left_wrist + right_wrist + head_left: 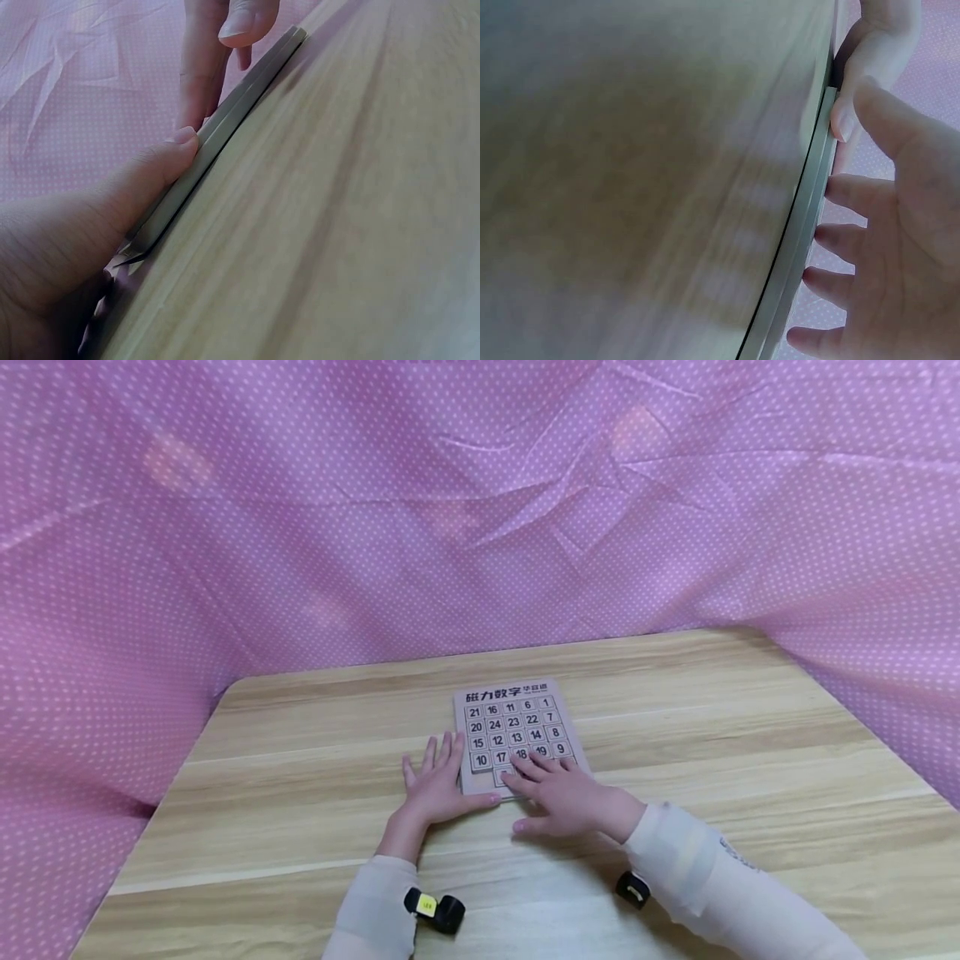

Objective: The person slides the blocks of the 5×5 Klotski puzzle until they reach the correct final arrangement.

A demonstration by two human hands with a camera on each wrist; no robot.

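A flat number sliding puzzle (517, 735) lies on the table, with Chinese lettering along its far edge and rows of numbered square tiles. Around its near-left corner my left hand (435, 789) is spread, fingers stretched along the left side and thumb on the near border. In the left wrist view that thumb (169, 159) rests against the edge of the board (217, 135). My right hand (566, 797) reaches over the near-right part, fingertips on the lower tiles, covering some of them. An open slot shows at the bottom left of the grid, below the 10 tile (482, 760).
The wood-grain table (315, 793) extends all around the puzzle. A pink dotted cloth (420, 510) hangs behind and along both sides. Black wrist devices are strapped to the left sleeve (375, 906) and the right sleeve (720, 872).
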